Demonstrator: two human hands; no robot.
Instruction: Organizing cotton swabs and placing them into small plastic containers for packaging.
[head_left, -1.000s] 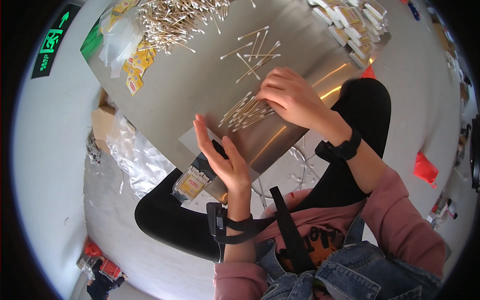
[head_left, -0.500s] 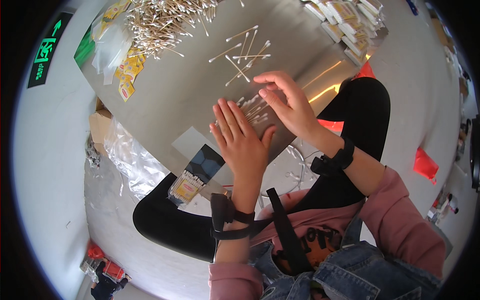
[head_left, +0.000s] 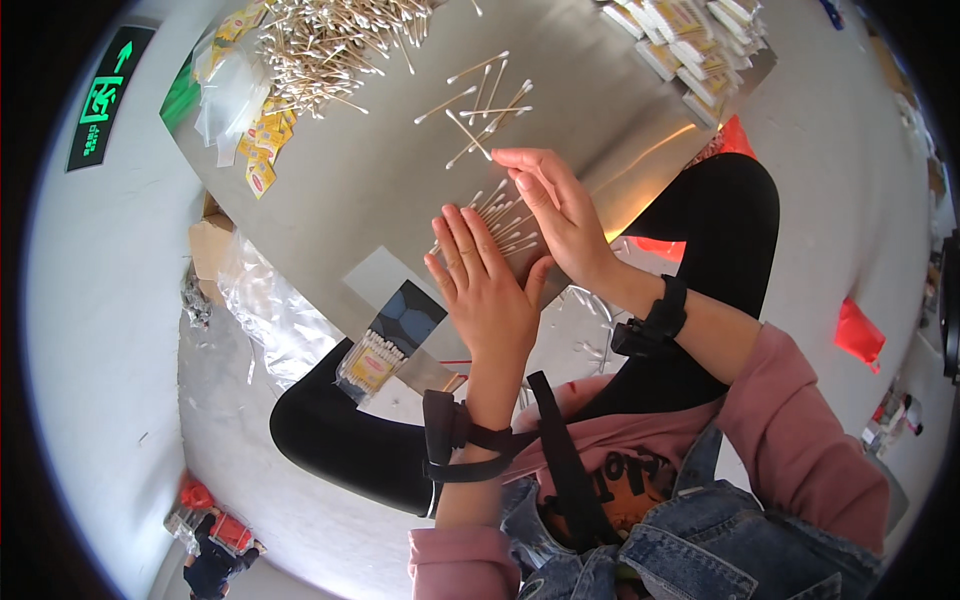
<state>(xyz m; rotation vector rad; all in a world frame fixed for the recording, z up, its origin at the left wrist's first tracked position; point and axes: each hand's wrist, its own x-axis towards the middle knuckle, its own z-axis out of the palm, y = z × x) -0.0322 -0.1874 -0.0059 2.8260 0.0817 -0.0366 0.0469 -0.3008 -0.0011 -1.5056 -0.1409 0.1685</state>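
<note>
Head view, left hand (head_left: pixel 488 290): laid palm-down at the centre of the frame, fingers straight and side by side over the left ends of the swab bundle (head_left: pixel 515 239); flattened rather than gripping.
Right hand (head_left: pixel 572 222): right of centre, turned edgewise along the bundle's right side, fingers stretched toward the upper left and thumb apart from them; clamped on nothing that shows; its thumb side is near the left hand, contact cannot be told.
Swab bundle: mid-frame between the two hands, roughly parallel, partly hidden under the left fingers.
Just changed: a second ago the left hand stood raised beside the bundle and the right fingertips were at its right end; now the left covers it and the right has drawn in close, so the sticks look hemmed in from both sides, a judgement that they are being evened up.
Loose swabs (head_left: pixel 468 134): crossed in the upper middle, just beyond the right fingertips.
Swab heap (head_left: pixel 335 45): upper left, beside yellow cards (head_left: pixel 264 145) and clear bags (head_left: pixel 232 100).
Filled packet (head_left: pixel 370 365): left of the lower middle, near the table (head_left: pixel 350 180) edge; more packets (head_left: pixel 690 45) sit stacked upper right.
</note>
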